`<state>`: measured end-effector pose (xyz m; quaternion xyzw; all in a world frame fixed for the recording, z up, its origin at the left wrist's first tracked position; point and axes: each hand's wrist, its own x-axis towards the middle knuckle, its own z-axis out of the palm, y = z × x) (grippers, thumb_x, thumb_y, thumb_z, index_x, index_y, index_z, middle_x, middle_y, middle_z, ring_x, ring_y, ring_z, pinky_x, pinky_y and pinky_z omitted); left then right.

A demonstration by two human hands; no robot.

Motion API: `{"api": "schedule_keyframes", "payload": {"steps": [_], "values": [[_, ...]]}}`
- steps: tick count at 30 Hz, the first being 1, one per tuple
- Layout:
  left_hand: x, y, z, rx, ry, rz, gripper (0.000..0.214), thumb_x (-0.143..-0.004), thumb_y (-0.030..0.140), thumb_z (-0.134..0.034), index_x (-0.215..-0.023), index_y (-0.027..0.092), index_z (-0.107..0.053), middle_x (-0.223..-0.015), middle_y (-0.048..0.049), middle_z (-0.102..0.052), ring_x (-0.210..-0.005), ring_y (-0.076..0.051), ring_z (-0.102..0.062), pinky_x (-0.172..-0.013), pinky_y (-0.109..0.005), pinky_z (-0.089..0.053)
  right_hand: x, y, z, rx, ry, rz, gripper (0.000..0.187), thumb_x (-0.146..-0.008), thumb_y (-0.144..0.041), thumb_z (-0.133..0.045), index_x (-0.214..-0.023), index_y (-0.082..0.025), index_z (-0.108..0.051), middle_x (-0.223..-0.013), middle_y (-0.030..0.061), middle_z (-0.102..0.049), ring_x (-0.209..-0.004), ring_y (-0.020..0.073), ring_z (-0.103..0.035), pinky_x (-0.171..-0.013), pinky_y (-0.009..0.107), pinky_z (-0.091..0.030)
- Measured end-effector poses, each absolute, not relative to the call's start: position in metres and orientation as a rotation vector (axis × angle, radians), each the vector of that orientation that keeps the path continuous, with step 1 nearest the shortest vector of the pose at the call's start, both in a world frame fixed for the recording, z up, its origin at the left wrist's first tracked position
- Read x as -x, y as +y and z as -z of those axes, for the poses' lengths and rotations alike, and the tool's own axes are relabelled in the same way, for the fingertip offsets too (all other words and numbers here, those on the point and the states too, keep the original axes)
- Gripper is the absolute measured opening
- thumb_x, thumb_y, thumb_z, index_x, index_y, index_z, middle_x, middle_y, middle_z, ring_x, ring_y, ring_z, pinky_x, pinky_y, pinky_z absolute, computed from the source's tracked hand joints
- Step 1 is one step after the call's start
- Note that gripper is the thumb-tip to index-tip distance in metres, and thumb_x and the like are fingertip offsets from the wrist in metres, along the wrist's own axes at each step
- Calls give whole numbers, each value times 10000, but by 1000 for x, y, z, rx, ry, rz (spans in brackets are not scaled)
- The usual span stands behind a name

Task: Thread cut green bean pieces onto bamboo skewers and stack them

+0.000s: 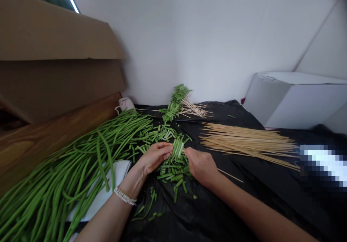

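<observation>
A row of cut green bean pieces is threaded side by side on a thin wooden skewer, between my two hands. My left hand, with a beaded bracelet at the wrist, is closed in a pinch at the row's left end. What exactly lies between its fingertips is partly hidden. My right hand is closed around the skewer just right of the pieces, and the skewer's long end sticks out behind it. Loose cut bean pieces lie heaped beneath and around both hands.
Long whole green beans cover the left, partly over a white sheet. Bare skewers lie at right. Filled bean skewers are stacked behind. A mug, cardboard box and white box border the black cover.
</observation>
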<state>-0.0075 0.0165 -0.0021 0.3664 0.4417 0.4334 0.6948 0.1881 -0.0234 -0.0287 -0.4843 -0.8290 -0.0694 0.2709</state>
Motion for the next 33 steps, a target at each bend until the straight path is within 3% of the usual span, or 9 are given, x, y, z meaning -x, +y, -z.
{"api": "schedule_keyframes", "payload": {"steps": [9,17,22,27,33], "values": [[7,18,7,-1025,1072,-1044,280,-586,296,-826,-795,141,-723,-696,0,-643,-608,-69,-526,-616,-193,-411,-194,-17,26,1333,-2216,157,222,-936,-155,-369,-905,-183,-587,-734,5,-646,-650,124,-598,-569,256,-282],[18,24,12,-1871,1556,-862,261,-727,411,-642,-676,159,-681,-640,-10,-638,-599,-142,-522,-593,-256,-362,-201,-12,23,1394,-2128,159,219,-951,-186,-378,-975,-192,-595,-818,7,-684,-686,117,-623,-561,249,-287],[17,20,17,-2066,1544,-738,304,-668,486,-679,-657,183,-671,-669,-15,-607,-622,-152,-514,-580,-257,-345,-200,-12,24,1394,-2152,184,222,-939,-166,-385,-988,-196,-600,-808,6,-683,-668,112,-617,-555,249,-287],[19,17,16,-2107,1398,-644,305,-566,425,-766,-744,191,-685,-716,-9,-614,-672,-161,-519,-594,-246,-352,-199,-12,25,1396,-2155,185,221,-939,-165,-386,-997,-195,-597,-819,12,-686,-674,111,-619,-559,245,-291],[24,19,16,-2054,1297,-591,176,-719,351,-649,-724,178,-676,-686,-11,-634,-639,-147,-533,-594,-238,-367,-199,-13,25,1406,-2159,183,221,-944,-174,-386,-996,-194,-601,-818,12,-685,-675,117,-620,-560,243,-287]]}}
